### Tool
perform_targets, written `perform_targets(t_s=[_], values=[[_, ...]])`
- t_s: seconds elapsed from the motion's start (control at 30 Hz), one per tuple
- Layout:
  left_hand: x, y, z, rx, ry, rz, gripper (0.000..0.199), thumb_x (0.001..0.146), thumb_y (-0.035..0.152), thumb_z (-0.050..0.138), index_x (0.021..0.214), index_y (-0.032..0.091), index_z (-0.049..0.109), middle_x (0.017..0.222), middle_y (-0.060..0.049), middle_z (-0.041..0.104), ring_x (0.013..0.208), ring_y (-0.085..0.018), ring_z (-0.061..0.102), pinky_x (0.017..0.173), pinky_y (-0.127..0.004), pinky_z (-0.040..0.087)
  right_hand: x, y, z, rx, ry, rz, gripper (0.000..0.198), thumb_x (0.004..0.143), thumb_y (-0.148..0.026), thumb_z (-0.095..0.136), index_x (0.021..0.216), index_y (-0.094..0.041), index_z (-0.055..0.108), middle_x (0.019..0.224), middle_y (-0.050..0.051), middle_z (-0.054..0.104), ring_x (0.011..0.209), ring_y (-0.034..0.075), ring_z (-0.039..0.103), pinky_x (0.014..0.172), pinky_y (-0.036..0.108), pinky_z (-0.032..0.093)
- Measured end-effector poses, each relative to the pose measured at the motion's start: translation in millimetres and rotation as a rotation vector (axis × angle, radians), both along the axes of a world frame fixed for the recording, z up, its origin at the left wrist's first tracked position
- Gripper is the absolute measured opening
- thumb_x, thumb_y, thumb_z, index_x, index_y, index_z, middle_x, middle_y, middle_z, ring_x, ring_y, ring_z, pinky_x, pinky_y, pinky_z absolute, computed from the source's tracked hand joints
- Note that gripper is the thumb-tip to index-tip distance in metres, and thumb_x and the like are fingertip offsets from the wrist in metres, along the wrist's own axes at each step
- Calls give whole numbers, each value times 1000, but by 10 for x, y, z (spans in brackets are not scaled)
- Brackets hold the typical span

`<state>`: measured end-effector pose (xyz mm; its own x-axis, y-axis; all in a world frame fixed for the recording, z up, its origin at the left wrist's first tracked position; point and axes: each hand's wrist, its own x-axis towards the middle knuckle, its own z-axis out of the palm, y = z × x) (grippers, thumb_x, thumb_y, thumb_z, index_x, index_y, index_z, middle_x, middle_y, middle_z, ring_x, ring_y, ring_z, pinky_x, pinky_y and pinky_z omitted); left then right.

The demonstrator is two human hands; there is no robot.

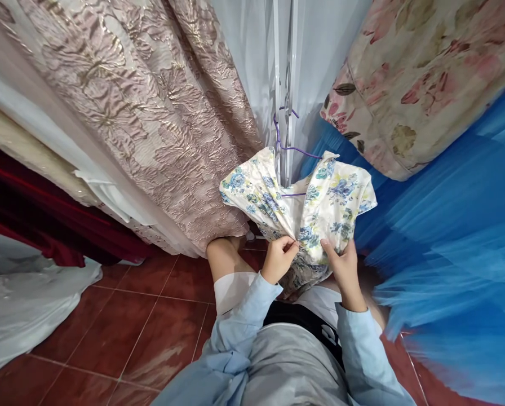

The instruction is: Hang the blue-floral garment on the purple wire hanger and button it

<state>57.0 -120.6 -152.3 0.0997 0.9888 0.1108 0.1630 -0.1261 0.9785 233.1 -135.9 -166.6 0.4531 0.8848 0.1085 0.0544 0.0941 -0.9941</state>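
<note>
Between and just ahead of both hands: floral garment (343, 189), on a purple hanger (301, 151) that hangs by the white rack bars (292, 67). Left hand (280, 258) has a fingertip pinch on the front edge, right at the bottom of the V neckline. Right hand (342, 268) grips the cloth at the other side, thumb on the front panel, fingers partly hidden; can't tell how tight.

Looks like work on the front edges. To do it well: keep the left pinch small and right on the edge, let the right hand just steady the panel, no hard pull or the shoulders could slide off the hanger. Get both edges level and flat before working the overlap. Lower part bunches below the hands, so watch for snags. Blue tulle (455, 225) sits close right of the right hand, pink brocade (151, 113) beyond the left; keep both clear.
</note>
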Motion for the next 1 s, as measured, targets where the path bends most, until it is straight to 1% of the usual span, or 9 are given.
perform_targets(t_s=[0.1,0.17,0.23,0.3,0.5,0.63,0.73,0.87,1.0], values=[[-84,-114,42,-69,-26,-23,29,84,35,63,63,16,57,61,1,53,59,-11,46,59,-24,37,96,-49,1,138,-326,-195,87,71,-44,85,145,-18,47,150,19,47,131,32,52,108,48,43],[-121,-187,62,-113,-51,-26,28,82,35,65,63,15,59,60,1,55,59,-11,47,58,-24,37,60,-118,21,146,-428,-58,58,79,-40,79,129,-19,59,133,15,58,115,28,59,97,42,48],[-138,-252,87,-140,-70,-33,26,81,34,66,64,15,61,61,0,56,58,-10,48,58,-24,37,-66,-177,39,117,-450,240,29,84,-34,72,108,-20,65,107,8,67,96,23,63,84,36,50],[-137,-308,124,-156,-69,-49,24,80,34,66,66,14,63,61,0,58,58,-10,49,58,-23,38,-237,-205,39,104,-433,432,15,85,-30,68,97,-21,64,90,3,66,81,19,61,75,31,48],[-138,-289,325,-222,-226,-91,27,79,38,71,69,14,65,58,1,56,53,-8,46,52,-21,36,-545,-210,-28,176,-375,343,23,91,-30,61,72,-21,53,67,-4,52,63,14,50,64,27,40],[-249,148,672,-299,-519,-121,32,73,40,80,70,12,64,55,6,44,45,-1,29,42,-17,20,-549,-255,-22,148,-337,348,27,91,-33,65,70,-20,54,67,-3,54,63,14,50,64,27,40],[-323,686,1111,-277,-648,-190,33,71,36,85,72,13,62,59,7,43,44,0,30,40,-14,21,-538,-245,7,146,-334,346,30,92,-35,65,68,-21,52,65,-3,53,64,15,51,65,27,40],[-321,1314,1687,-276,-573,-198,25,83,27,78,74,13,59,60,7,45,42,1,30,38,-11,22,-505,-188,-22,124,-329,345,33,91,-38,65,67,-21,50,63,-3,51,62,14,50,63,27,40],[-309,1513,1827,-58,-300,-86,26,89,28,74,72,13,61,59,4,48,43,-1,34,41,-15,29,-431,-153,-115,59,-365,405,30,89,-37,66,67,-21,54,64,-2,55,61,15,52,63,28,41]])
